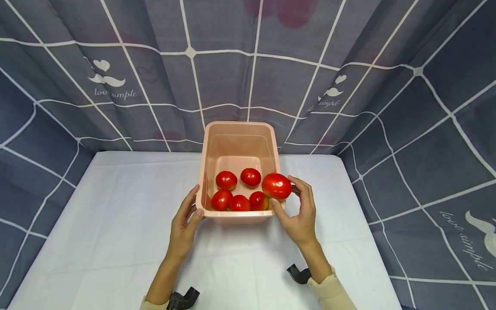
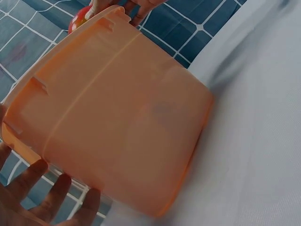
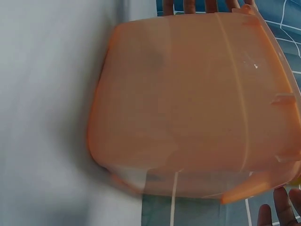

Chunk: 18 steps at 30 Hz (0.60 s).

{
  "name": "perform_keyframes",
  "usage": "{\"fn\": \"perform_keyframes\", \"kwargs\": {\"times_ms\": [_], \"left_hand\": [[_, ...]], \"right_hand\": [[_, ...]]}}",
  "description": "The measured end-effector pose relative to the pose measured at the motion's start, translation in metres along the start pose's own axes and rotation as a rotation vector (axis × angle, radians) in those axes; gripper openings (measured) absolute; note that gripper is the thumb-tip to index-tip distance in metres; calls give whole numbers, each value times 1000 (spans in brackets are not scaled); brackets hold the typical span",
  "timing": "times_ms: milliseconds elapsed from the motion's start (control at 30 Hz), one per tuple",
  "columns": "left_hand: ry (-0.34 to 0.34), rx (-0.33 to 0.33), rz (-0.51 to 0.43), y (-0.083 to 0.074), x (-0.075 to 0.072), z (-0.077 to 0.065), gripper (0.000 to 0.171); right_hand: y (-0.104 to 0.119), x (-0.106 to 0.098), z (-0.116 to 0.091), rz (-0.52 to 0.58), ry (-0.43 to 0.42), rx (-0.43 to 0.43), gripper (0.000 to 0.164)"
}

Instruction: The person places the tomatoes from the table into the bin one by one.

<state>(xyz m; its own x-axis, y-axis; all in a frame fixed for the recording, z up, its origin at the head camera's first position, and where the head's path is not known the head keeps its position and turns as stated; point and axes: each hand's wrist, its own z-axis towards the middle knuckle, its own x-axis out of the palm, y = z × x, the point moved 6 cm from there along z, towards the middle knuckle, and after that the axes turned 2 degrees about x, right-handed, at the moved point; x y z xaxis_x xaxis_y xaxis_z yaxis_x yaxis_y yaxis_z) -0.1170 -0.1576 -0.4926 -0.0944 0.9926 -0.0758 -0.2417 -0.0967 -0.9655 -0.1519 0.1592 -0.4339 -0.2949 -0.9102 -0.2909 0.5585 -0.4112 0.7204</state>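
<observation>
A pink plastic bin [image 1: 241, 148] stands on the white-covered table, with several red tomatoes [image 1: 240, 203] inside toward its near end. My left hand [image 1: 183, 232] grips the bin's near left corner, thumb at the rim and fingers along the side; those fingers [image 2: 55, 197] show spread in the left wrist view. Thumb and fingers of my right hand [image 1: 300, 217] pinch another tomato [image 1: 276, 186], above the bin's near right corner. In the right wrist view the bin's outer wall [image 3: 188, 94] hides most of the right hand, leaving only fingertips at the lower right.
White cloth [image 1: 128, 224] covers the table on both sides of the bin. A grey-blue curtain with white grid lines [image 1: 224, 82] hangs behind the table and along its sides. Black wrist mounts [image 1: 299, 274] sit on both wrists.
</observation>
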Motion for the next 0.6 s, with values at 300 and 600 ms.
{"fn": "perform_keyframes", "kwargs": {"times_ms": [300, 600], "left_hand": [[-17, 18, -10, 0, 0, 0, 63], [11, -3, -5, -1, 1, -1, 63]], "right_hand": [[0, 0, -4, 16, -16, 4, 72], [-1, -1, -7, 29, -22, 5, 72]]}}
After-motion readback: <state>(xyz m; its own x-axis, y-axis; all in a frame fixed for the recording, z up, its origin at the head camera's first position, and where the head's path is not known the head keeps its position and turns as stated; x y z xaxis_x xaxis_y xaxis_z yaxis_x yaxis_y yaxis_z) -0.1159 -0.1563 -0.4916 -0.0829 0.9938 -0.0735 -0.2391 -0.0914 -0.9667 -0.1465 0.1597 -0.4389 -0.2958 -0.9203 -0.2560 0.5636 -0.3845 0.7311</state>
